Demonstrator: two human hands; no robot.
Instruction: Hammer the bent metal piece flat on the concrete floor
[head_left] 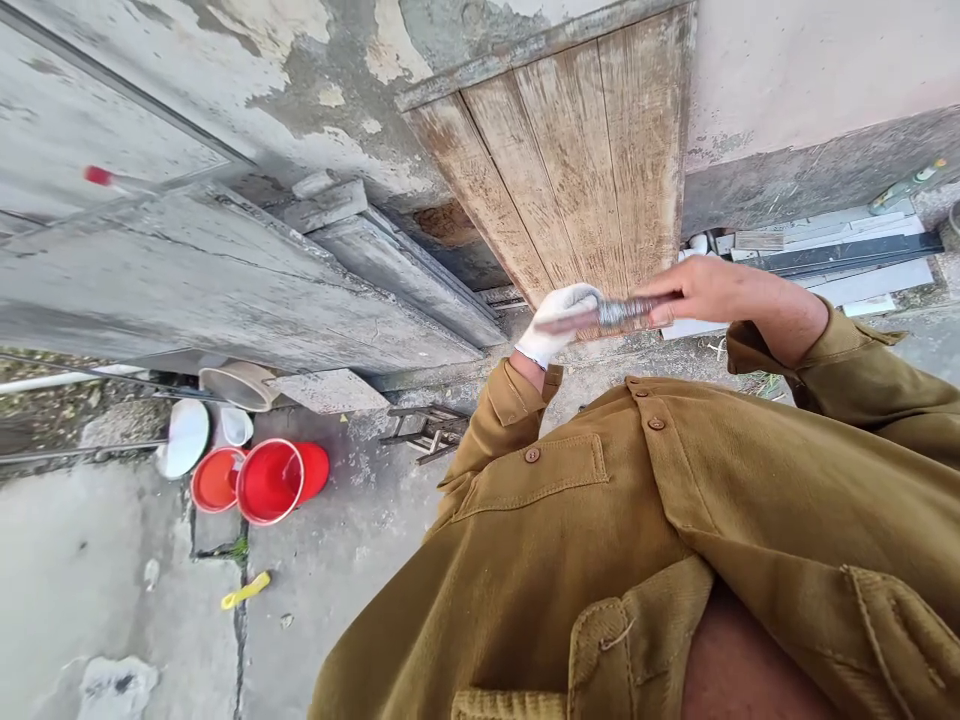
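Observation:
My left hand (pixel 556 318), in a white glove, is closed around the brownish left end of a wire-wound stick (pixel 621 313). Silvery wire appears coiled around the stick's middle, though motion blurs it. At the stick's other end, the bare fingers of my right hand (pixel 709 290) are pinched together on it. Both hands are in front of my chest. Just beyond them a weathered wooden plank door (pixel 577 150) leans against the wall, its lower end near my hands.
Grey boards (pixel 300 290) stand at the left. On the concrete floor are a red bucket (pixel 274 482), a yellow tool (pixel 245 591) and a small wooden stool (pixel 429 430). Stacked panels (pixel 840 260) and a glass bottle (pixel 904 188) lie along the wall at right.

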